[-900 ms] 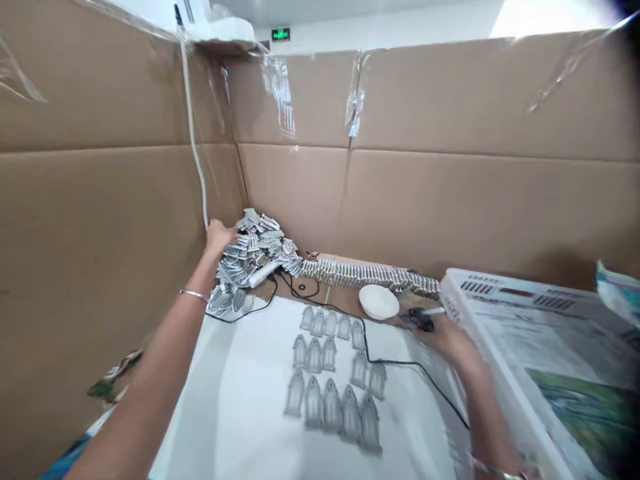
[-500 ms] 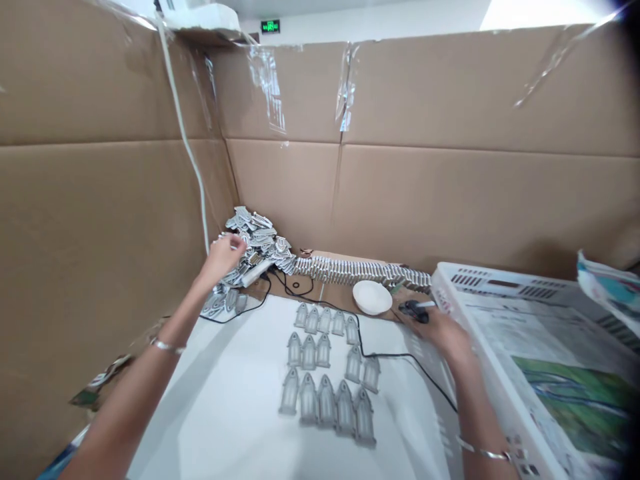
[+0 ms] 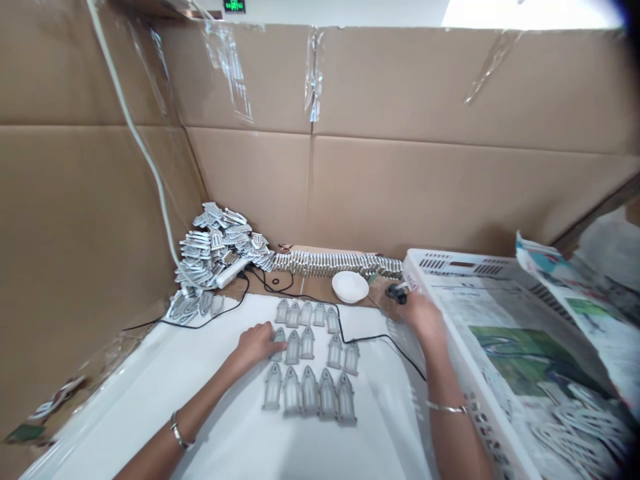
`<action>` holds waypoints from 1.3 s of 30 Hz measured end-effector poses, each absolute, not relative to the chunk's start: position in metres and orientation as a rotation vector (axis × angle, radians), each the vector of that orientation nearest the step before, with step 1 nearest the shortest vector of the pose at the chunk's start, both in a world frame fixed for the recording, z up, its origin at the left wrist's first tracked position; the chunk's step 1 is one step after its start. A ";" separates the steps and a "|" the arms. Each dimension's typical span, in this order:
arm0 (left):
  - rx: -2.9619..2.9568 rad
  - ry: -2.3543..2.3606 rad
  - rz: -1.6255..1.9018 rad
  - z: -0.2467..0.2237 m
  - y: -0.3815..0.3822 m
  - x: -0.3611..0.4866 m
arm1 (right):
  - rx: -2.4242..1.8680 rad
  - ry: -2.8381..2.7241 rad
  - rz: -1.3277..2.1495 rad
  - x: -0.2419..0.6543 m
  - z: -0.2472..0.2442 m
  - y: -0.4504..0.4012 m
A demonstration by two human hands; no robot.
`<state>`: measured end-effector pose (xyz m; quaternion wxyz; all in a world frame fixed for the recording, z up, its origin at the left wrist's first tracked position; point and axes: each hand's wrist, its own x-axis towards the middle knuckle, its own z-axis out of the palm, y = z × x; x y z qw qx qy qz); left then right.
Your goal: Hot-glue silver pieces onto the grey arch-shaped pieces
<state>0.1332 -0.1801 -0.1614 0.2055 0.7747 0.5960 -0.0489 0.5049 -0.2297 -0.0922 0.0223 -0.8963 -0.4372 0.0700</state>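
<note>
My left hand [image 3: 260, 345] is at the left end of the middle row of grey arched pieces [image 3: 309, 392], its thumb and fingers on the leftmost piece [image 3: 278, 345] there. The pieces lie flat in three rows on a white surface [image 3: 225, 427]. My right hand [image 3: 419, 310] is closed around a small black tool [image 3: 397, 293] with a light tip, beside the basket. A white bowl [image 3: 350, 287] sits to the left of the tool.
Grey-white pieces form a pile [image 3: 220, 243] in the back left corner, and a long row [image 3: 330, 264] runs along the cardboard wall [image 3: 400, 187]. A black cable [image 3: 385, 337] crosses the surface. On the right, a white basket [image 3: 487, 407] holds newspaper and loose pieces.
My left hand has moved from the pile down and right to the middle row. My right hand keeps the black tool near the basket. The view has shifted to the right.
</note>
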 end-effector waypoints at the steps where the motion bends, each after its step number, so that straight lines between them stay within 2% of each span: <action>1: 2.143 1.649 -0.136 -0.164 -0.177 0.130 | -2.789 -1.356 0.237 0.505 -0.092 -0.230; 5: 2.056 1.570 -0.085 -0.169 -0.163 0.116 | -2.774 -1.474 0.321 0.502 -0.088 -0.234; 8: 1.880 1.383 0.190 -0.156 -0.153 0.122 | -2.699 -1.478 0.177 0.498 -0.077 -0.240; 12: 1.565 1.043 0.568 -0.114 -0.140 0.164 | -2.289 -1.554 0.039 0.488 -0.060 -0.248; 18: 1.402 0.783 0.859 -0.060 -0.139 0.231 | -1.736 -1.725 -0.016 0.465 -0.051 -0.255; 23: 1.334 0.705 0.884 -0.055 -0.148 0.252 | -1.602 -1.834 -0.063 0.454 -0.049 -0.260; 39: 1.456 0.668 0.905 -0.056 -0.157 0.255 | -1.615 -1.897 -0.246 0.450 -0.050 -0.256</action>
